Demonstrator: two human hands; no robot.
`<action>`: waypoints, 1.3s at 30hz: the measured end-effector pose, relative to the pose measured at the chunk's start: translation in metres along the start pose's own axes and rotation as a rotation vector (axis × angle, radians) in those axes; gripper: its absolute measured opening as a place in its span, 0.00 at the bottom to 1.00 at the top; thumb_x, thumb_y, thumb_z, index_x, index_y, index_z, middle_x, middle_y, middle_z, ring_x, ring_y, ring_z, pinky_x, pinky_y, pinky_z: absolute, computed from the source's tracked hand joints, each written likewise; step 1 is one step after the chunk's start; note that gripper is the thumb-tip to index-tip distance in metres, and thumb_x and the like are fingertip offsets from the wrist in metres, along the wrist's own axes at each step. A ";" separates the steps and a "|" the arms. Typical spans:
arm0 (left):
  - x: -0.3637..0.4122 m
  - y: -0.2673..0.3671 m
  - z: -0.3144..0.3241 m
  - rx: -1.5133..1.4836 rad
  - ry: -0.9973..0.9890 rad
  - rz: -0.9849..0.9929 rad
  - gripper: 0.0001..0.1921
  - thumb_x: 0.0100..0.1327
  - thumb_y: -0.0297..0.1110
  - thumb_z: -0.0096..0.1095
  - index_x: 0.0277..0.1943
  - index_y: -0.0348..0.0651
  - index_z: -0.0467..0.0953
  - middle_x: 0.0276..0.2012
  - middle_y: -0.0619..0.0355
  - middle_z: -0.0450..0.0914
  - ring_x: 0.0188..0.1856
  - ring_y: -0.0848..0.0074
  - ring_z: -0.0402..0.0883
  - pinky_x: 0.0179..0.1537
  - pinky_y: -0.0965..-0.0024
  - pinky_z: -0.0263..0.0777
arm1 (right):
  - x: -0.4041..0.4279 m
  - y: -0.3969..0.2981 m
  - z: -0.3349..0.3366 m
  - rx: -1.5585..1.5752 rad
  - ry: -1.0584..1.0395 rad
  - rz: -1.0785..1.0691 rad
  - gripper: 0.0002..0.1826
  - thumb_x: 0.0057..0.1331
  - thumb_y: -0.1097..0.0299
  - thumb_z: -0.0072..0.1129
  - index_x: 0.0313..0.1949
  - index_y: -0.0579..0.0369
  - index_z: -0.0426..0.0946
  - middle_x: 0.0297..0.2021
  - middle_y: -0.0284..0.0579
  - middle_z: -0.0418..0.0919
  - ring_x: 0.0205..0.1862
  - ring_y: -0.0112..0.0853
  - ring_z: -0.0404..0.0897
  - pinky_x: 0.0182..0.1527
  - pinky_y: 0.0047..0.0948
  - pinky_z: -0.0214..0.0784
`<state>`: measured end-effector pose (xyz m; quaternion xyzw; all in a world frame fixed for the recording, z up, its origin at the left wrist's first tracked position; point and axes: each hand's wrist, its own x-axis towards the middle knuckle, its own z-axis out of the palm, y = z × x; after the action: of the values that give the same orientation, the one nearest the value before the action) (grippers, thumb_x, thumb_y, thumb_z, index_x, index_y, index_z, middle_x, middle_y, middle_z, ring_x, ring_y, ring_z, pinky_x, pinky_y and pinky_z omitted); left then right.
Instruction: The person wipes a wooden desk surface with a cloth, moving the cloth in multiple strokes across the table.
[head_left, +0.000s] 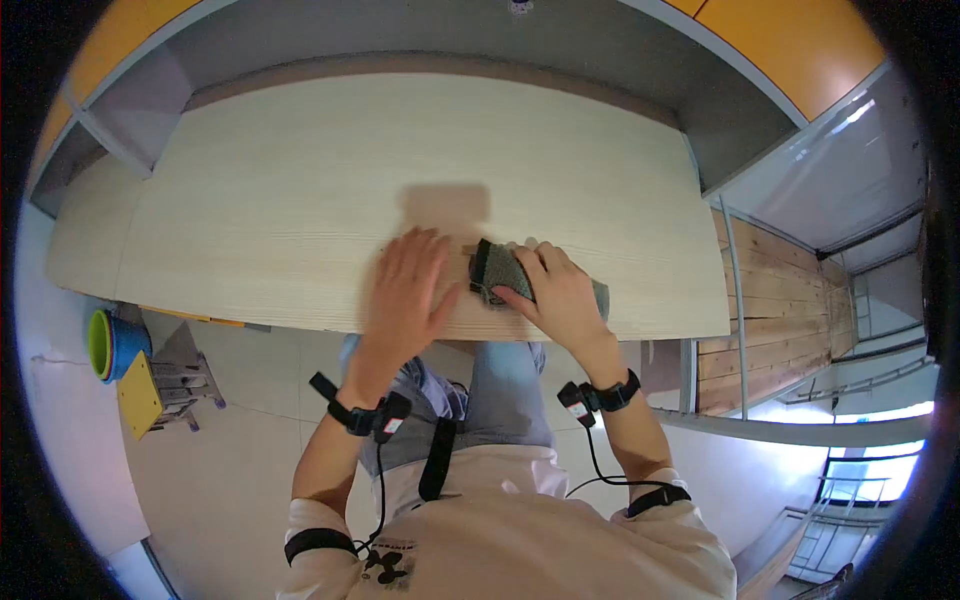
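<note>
A grey-green knitted cloth item (504, 271) with a black edge lies near the front edge of the pale wooden desk (300, 165). My right hand (559, 296) rests over its right part, with the fingers curled round it and the thumb on its near side. More grey-green fabric shows to the right of that hand. To the left, my left hand (411, 289) is laid palm down on the desk, fingers extended, apart from the cloth and holding nothing. What lies under the right palm is hidden.
Grey shelf walls (420, 34) rise behind the desk. At lower left are stacked plastic basins (127, 346) and a stool with a yellow seat (140, 395). On the right stands a bed frame with wooden slats (780, 315) and a metal rail (735, 285).
</note>
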<state>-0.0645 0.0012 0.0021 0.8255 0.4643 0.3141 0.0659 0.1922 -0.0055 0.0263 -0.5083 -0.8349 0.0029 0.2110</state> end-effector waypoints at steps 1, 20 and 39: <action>-0.008 -0.008 -0.001 0.048 0.015 -0.034 0.32 0.69 0.39 0.67 0.72 0.36 0.69 0.73 0.41 0.70 0.77 0.44 0.65 0.78 0.40 0.55 | -0.005 -0.005 0.000 -0.036 -0.007 0.040 0.33 0.63 0.47 0.74 0.60 0.55 0.77 0.51 0.49 0.78 0.50 0.46 0.80 0.54 0.46 0.77; -0.030 -0.014 0.018 0.110 0.126 -0.164 0.30 0.67 0.43 0.64 0.69 0.39 0.72 0.73 0.40 0.70 0.75 0.42 0.68 0.77 0.36 0.56 | 0.089 0.114 0.039 -0.317 0.052 0.598 0.33 0.80 0.44 0.48 0.64 0.65 0.72 0.56 0.71 0.80 0.57 0.61 0.82 0.60 0.55 0.76; -0.057 -0.062 -0.028 0.141 0.280 -0.234 0.22 0.67 0.32 0.63 0.64 0.38 0.77 0.67 0.45 0.78 0.72 0.48 0.73 0.73 0.44 0.64 | -0.100 0.053 -0.054 -0.332 -0.068 0.437 0.28 0.74 0.50 0.64 0.63 0.56 0.76 0.53 0.58 0.79 0.54 0.54 0.80 0.57 0.52 0.75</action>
<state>-0.1468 -0.0147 -0.0266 0.7167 0.5825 0.3828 -0.0214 0.2957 -0.0764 0.0286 -0.7037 -0.7011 -0.0712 0.0910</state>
